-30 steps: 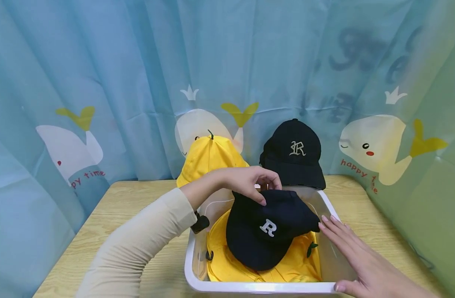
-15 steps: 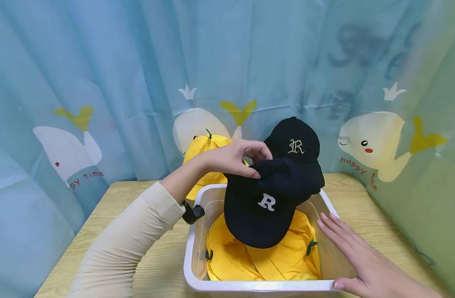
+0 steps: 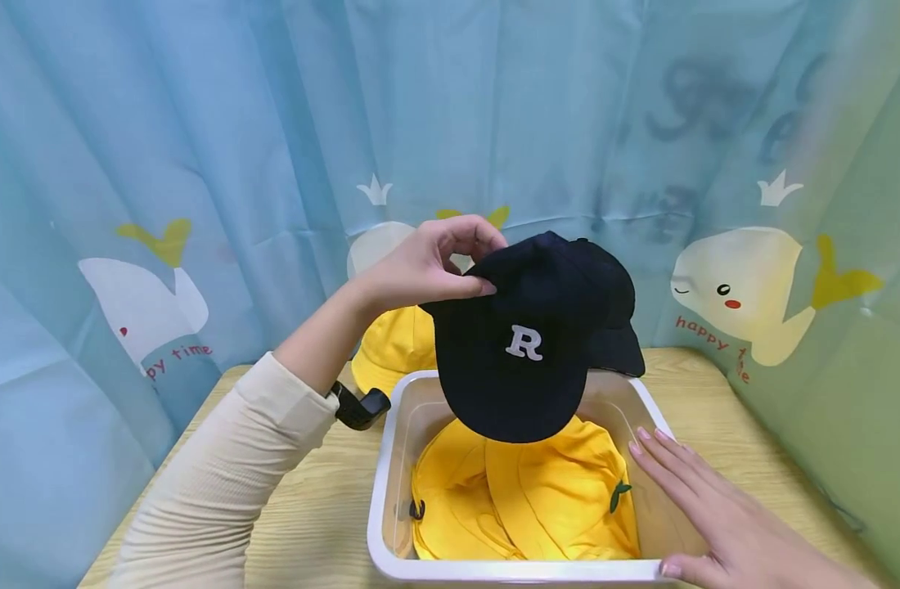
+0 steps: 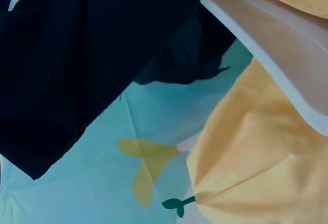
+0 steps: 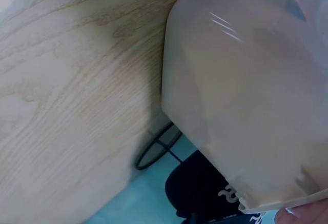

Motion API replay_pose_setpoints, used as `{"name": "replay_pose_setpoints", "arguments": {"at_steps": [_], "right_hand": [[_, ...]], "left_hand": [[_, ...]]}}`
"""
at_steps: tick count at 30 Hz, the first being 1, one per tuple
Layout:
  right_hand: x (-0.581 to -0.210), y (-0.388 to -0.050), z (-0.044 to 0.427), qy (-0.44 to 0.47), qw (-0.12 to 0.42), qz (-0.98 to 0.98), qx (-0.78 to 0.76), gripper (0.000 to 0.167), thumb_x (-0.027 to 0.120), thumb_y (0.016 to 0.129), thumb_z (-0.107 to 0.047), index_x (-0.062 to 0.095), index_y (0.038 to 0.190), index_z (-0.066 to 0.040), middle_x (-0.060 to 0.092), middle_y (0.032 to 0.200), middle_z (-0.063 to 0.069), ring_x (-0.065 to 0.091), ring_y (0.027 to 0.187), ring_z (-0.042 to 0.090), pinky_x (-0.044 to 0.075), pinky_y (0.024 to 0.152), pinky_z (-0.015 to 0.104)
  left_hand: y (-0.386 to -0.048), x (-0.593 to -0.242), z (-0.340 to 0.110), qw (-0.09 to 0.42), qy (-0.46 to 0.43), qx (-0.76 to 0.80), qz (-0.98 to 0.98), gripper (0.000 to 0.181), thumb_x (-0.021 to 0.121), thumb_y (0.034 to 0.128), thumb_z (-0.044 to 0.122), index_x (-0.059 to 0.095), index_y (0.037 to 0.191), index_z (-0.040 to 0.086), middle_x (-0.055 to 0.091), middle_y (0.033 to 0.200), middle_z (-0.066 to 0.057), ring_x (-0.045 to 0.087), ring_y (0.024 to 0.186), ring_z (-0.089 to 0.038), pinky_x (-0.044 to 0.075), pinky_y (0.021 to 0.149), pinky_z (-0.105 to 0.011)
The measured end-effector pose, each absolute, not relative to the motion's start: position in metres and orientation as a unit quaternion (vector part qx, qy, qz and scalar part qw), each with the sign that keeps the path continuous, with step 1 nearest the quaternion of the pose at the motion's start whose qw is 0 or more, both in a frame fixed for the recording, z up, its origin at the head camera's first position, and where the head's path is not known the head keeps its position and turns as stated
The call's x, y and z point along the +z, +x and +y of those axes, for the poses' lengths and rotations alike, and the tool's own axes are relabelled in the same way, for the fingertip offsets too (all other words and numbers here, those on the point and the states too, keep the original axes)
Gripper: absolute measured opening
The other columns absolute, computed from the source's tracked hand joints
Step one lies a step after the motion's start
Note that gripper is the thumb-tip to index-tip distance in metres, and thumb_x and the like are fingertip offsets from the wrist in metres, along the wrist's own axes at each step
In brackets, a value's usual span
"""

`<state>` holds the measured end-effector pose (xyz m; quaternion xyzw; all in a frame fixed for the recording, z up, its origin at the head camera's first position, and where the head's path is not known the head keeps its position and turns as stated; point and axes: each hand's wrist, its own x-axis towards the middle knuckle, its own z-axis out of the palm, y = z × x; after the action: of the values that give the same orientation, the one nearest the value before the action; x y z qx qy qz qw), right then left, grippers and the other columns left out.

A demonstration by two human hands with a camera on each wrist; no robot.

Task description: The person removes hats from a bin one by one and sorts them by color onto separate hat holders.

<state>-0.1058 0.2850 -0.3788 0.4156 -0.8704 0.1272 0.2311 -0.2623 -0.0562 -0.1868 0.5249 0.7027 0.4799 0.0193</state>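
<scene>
A black cap (image 3: 487, 376) hangs in the air over a white bin (image 3: 531, 570).
The left hand (image 3: 431, 266) pinches its crown at ten o'clock; the brim droops toward six, a white R (image 3: 525, 342) facing out above it. The open-topped bin sits upright below, the right hand (image 3: 722, 511) against its side at four o'clock.

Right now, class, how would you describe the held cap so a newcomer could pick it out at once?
Start at the white-rimmed bin on the table. Over its far end, a black cap hangs brim down from the person's left grip. Its white R faces the viewer, and unlike the dark cap behind, it is held.
</scene>
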Motion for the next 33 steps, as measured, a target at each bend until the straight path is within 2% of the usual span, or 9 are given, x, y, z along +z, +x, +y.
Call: {"name": "replay_pose_setpoints", "arguments": {"at_steps": [6, 14, 19, 21, 25, 27, 29, 31, 33], "right_hand": [[-0.366, -0.115, 0.28, 0.47, 0.272, -0.83, 0.129, 0.085, 0.05, 0.088, -0.061, 0.042, 0.135, 0.01, 0.035, 0.148, 0.02, 0.022, 0.143, 0.026, 0.007, 0.117, 0.026], [-0.311, -0.142, 0.249, 0.586, 0.389, -0.696, 0.142, 0.057, 0.055, 0.094, -0.039, 0.055, 0.123, 0.01, 0.053, 0.132, 0.024, 0.039, 0.135, 0.024, 0.025, 0.114, 0.031], [-0.297, -0.162, 0.229, 0.593, 0.502, -0.623, 0.089, 0.032, 0.053, 0.097, -0.021, 0.062, 0.116, 0.003, 0.063, 0.117, 0.022, 0.058, 0.114, 0.029, 0.035, 0.109, 0.035], [-0.296, -0.168, 0.227, 0.582, 0.523, -0.621, 0.054, 0.026, 0.047, 0.099, -0.011, 0.062, 0.117, 0.001, 0.064, 0.113, 0.022, 0.061, 0.104, 0.03, 0.034, 0.109, 0.036], [-0.301, -0.177, 0.227, 0.55, 0.538, -0.638, 0.009, 0.029, 0.038, 0.098, 0.003, 0.062, 0.115, -0.001, 0.061, 0.108, 0.024, 0.059, 0.092, 0.034, 0.032, 0.111, 0.036], [-0.304, -0.181, 0.228, 0.532, 0.553, -0.641, 0.012, 0.027, 0.038, 0.098, 0.004, 0.063, 0.108, -0.001, 0.061, 0.103, 0.024, 0.06, 0.087, 0.036, 0.043, 0.101, 0.038], [-0.306, -0.183, 0.229, 0.518, 0.57, -0.637, 0.028, 0.024, 0.04, 0.099, 0.001, 0.064, 0.1, 0.0, 0.063, 0.097, 0.022, 0.061, 0.082, 0.036, 0.05, 0.083, 0.04], [-0.307, -0.185, 0.229, 0.516, 0.586, -0.623, 0.051, 0.023, 0.042, 0.099, -0.002, 0.064, 0.092, 0.001, 0.065, 0.089, 0.02, 0.062, 0.076, 0.035, 0.049, 0.067, 0.041], [-0.306, -0.186, 0.23, 0.517, 0.601, -0.605, 0.075, 0.024, 0.045, 0.098, -0.004, 0.065, 0.087, 0.002, 0.066, 0.082, 0.019, 0.062, 0.071, 0.033, 0.051, 0.065, 0.04]], "left_hand": [[-0.264, -0.188, -0.053, -0.007, 0.517, 0.51, 0.687, 0.024, 0.067, 0.0794, -0.007, 0.059, 0.102, -0.004, 0.062, 0.09, -0.012, 0.057, 0.083, -0.026, 0.056, 0.066, -0.033], [-0.262, -0.189, -0.042, -0.054, 0.486, 0.529, 0.694, 0.021, 0.068, 0.08, -0.004, 0.06, 0.099, -0.002, 0.061, 0.089, -0.01, 0.057, 0.083, -0.023, 0.052, 0.062, -0.029], [-0.261, -0.19, -0.034, -0.079, 0.453, 0.561, 0.688, 0.022, 0.067, 0.0808, -0.002, 0.058, 0.101, -0.001, 0.059, 0.094, -0.01, 0.058, 0.085, -0.024, 0.055, 0.067, -0.035], [-0.261, -0.191, -0.031, -0.088, 0.446, 0.571, 0.684, 0.022, 0.067, 0.0811, -0.002, 0.057, 0.101, 0.0, 0.059, 0.095, -0.01, 0.058, 0.086, -0.024, 0.055, 0.069, -0.036], [-0.262, -0.195, -0.028, -0.094, 0.436, 0.581, 0.681, 0.022, 0.066, 0.082, -0.001, 0.057, 0.101, 0.0, 0.057, 0.096, -0.009, 0.058, 0.086, -0.024, 0.054, 0.069, -0.035], [-0.263, -0.196, -0.027, -0.094, 0.433, 0.583, 0.681, 0.022, 0.066, 0.0822, -0.001, 0.057, 0.102, 0.0, 0.057, 0.096, -0.009, 0.058, 0.085, -0.024, 0.054, 0.069, -0.035], [-0.264, -0.198, -0.026, -0.095, 0.424, 0.583, 0.687, 0.023, 0.067, 0.0819, 0.0, 0.057, 0.102, 0.0, 0.058, 0.097, -0.009, 0.059, 0.085, -0.024, 0.053, 0.069, -0.034], [-0.266, -0.2, -0.025, -0.095, 0.412, 0.579, 0.697, 0.024, 0.068, 0.0815, 0.0, 0.057, 0.103, 0.0, 0.058, 0.097, -0.009, 0.059, 0.084, -0.024, 0.053, 0.069, -0.032], [-0.269, -0.203, -0.025, -0.094, 0.399, 0.568, 0.714, 0.026, 0.069, 0.0812, 0.001, 0.057, 0.104, 0.001, 0.059, 0.098, -0.01, 0.059, 0.085, -0.023, 0.052, 0.071, -0.03]]}}
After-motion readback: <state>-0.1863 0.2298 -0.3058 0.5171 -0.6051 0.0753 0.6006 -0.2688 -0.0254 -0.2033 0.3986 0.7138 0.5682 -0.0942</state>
